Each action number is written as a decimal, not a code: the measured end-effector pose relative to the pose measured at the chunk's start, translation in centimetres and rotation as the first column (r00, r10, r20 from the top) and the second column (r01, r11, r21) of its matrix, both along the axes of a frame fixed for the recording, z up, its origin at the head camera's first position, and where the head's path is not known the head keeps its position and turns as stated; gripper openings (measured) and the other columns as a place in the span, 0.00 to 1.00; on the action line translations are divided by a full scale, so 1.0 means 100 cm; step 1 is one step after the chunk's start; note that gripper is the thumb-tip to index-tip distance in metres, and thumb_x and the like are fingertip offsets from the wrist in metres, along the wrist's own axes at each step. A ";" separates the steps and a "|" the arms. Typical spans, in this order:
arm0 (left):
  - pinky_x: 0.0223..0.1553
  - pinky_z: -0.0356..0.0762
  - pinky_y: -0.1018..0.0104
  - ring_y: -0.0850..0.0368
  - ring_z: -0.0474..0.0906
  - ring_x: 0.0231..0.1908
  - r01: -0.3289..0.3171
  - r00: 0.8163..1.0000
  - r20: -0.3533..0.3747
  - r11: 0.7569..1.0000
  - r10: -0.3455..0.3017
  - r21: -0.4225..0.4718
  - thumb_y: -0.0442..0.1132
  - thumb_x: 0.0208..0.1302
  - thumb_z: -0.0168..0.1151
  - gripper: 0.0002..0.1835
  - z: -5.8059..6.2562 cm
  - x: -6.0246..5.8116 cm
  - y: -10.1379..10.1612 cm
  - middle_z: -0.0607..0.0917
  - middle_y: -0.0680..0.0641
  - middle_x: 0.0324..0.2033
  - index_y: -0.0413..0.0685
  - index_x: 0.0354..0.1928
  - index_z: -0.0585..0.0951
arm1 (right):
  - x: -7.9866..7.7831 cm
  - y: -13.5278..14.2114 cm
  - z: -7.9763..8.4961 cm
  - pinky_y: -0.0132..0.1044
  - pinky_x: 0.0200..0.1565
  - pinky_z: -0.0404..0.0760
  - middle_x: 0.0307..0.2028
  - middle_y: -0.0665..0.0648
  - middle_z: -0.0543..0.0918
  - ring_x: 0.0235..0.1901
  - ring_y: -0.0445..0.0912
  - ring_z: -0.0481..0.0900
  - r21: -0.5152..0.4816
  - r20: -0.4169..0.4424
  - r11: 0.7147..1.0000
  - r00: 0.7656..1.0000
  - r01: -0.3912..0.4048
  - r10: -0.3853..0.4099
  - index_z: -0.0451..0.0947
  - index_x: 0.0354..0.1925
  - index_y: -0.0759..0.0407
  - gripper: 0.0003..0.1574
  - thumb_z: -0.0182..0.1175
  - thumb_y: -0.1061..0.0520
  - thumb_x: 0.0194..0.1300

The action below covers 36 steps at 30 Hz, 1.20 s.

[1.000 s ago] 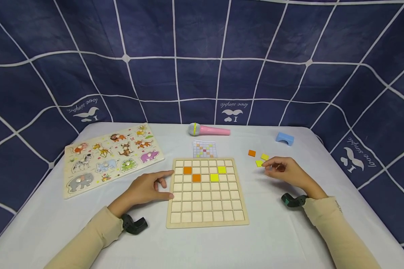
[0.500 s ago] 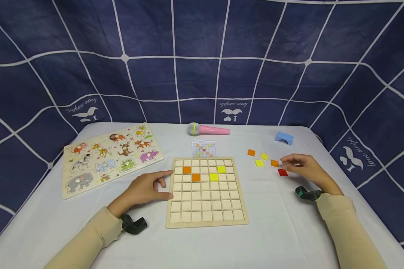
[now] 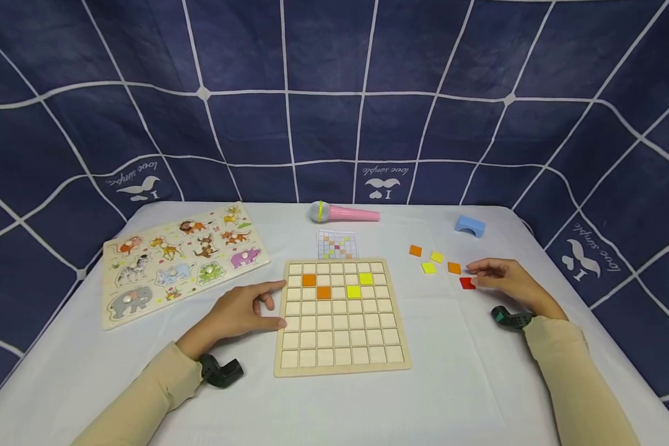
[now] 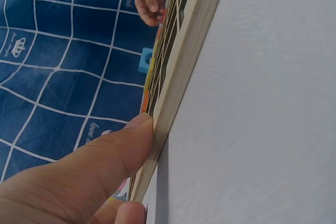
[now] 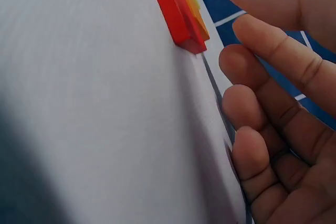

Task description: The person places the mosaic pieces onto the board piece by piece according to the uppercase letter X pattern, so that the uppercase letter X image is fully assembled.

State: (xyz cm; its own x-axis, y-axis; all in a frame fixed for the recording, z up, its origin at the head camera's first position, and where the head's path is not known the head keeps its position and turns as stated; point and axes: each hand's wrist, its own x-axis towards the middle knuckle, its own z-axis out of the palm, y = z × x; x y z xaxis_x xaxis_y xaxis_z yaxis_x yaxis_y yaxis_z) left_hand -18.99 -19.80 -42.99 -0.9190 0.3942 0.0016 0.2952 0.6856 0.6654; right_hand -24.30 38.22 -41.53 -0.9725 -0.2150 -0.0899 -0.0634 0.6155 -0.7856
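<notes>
A wooden grid board [image 3: 340, 357] lies mid-table, with orange tiles [image 3: 309, 280] on its left side and yellow tiles [image 3: 365, 279] on its right. My left hand [image 3: 236, 313] touches the board's left edge with extended thumb and index finger; the left wrist view shows a fingertip against the wooden side [image 4: 173, 85]. My right hand [image 3: 507, 284] hovers beside a red tile [image 3: 466, 283], its thumb close to the tile's right edge. In the right wrist view, the fingers [image 5: 241, 100] are loosely bent, and the red tile [image 5: 176, 14] stands apart from them.
Left of the red tile lie a loose orange tile [image 3: 454, 267], two yellow ones and another orange one [image 3: 415, 251]. A pattern card [image 3: 337, 245] and a pink toy microphone [image 3: 351, 214] lie behind the board. An animal puzzle [image 3: 184, 260] is at left, a blue arch block [image 3: 471, 226] back right.
My right hand has moved right from the yellow tiles, and an orange and a red tile now show beside it. Its thumb has since come closer to the red tile. The left hand stays put.
</notes>
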 end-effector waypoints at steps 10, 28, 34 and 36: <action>0.32 0.69 0.65 0.60 0.74 0.29 -0.004 1.000 -0.010 1.000 0.004 -0.006 0.53 0.56 0.85 0.45 0.001 -0.002 0.000 0.82 0.57 0.36 0.43 0.73 0.80 | -0.001 0.002 -0.002 0.28 0.44 0.77 0.57 0.66 0.82 0.45 0.41 0.75 0.069 -0.034 0.997 0.999 -0.040 0.042 0.84 0.60 0.74 0.27 0.75 0.61 0.68; 0.31 0.69 0.65 0.61 0.73 0.29 0.001 1.000 -0.013 1.000 -0.001 0.010 0.52 0.56 0.85 0.44 0.001 0.000 0.001 0.82 0.56 0.36 0.42 0.72 0.80 | 0.000 -0.002 0.000 0.29 0.41 0.76 0.45 0.60 0.85 0.38 0.41 0.75 0.083 -0.091 0.993 0.992 -0.082 0.089 0.86 0.54 0.74 0.20 0.75 0.65 0.66; 0.32 0.69 0.65 0.61 0.73 0.29 -0.001 1.000 -0.012 1.000 0.001 -0.001 0.53 0.56 0.85 0.44 0.001 -0.001 0.000 0.82 0.57 0.36 0.43 0.73 0.80 | 0.000 -0.005 0.004 0.29 0.39 0.78 0.39 0.56 0.82 0.35 0.41 0.76 0.059 -0.084 0.994 0.991 -0.097 0.102 0.84 0.55 0.76 0.21 0.73 0.67 0.66; 0.32 0.69 0.65 0.61 0.73 0.29 -0.003 1.000 -0.011 1.000 0.003 -0.005 0.53 0.55 0.85 0.45 0.000 -0.001 0.000 0.82 0.58 0.36 0.43 0.73 0.80 | 0.000 -0.006 0.006 0.29 0.38 0.79 0.39 0.55 0.83 0.34 0.41 0.77 0.049 -0.093 0.993 0.989 -0.110 0.114 0.84 0.54 0.76 0.20 0.73 0.68 0.66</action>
State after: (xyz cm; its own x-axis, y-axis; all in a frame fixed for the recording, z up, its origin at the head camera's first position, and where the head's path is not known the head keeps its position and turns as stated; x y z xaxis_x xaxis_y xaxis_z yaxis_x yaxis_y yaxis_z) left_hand -19.10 -19.76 -42.96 -0.9200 0.3919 0.0100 0.3009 0.6894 0.6589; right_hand -24.26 37.63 -40.97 -0.9470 -0.3210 -0.0096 -0.2073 0.6341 -0.7449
